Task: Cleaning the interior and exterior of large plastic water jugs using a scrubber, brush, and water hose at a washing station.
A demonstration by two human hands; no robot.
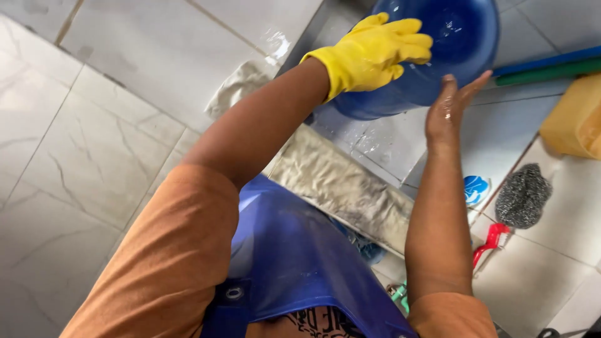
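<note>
Blue basin (pixel 460 37) tipped up off the wet tiled floor (pixel 94 125), held between both hands. Left hand (pixel 375 50) in a yellow glove, fingers curled and pressed on the near outer wall. Right hand (pixel 447 106), bare and wet, flat and open against the lower right side, fingers together. Steel scourer (pixel 523 195) and probably a yellow sponge (pixel 576 119) lying well apart, rightward. Grey cloth (pixel 341 184) just below the basin.

A round blue-and-white label (pixel 477 189) lies on the tiled floor (pixel 94 125), just right of the bare forearm, partly hidden.
</note>
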